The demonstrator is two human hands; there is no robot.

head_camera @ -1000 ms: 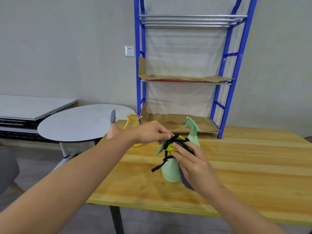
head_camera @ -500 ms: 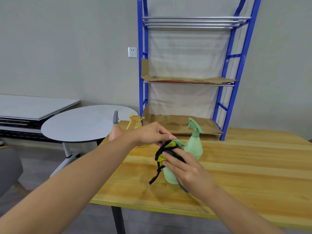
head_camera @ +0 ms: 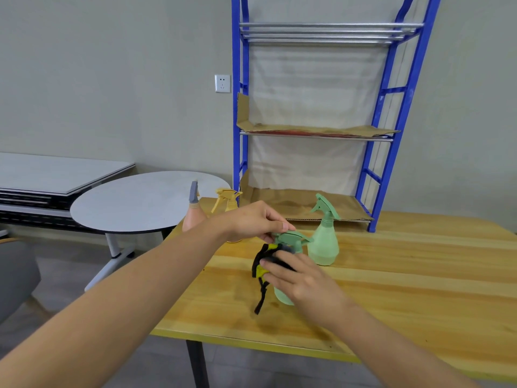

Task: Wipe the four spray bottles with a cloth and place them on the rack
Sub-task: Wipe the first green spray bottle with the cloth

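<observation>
Your left hand (head_camera: 253,221) is pinching the near green bottle's (head_camera: 285,295) trigger at bench (head_camera: 419,275) centre while your right hand (head_camera: 303,280), gripping the cloth (head_camera: 264,268), is sliding down from the head toward six o'clock, onto its body.

A plain, office-like workroom: bare grey walls with a wall socket (head_camera: 222,83), a wooden counter (head_camera: 405,275), a blue metal rack (head_camera: 375,152) lined with cardboard, and a round grey side table (head_camera: 134,203).

No legible text, labels, brands or numbers observed on any bottle, the rack, the table or the wall.
</observation>
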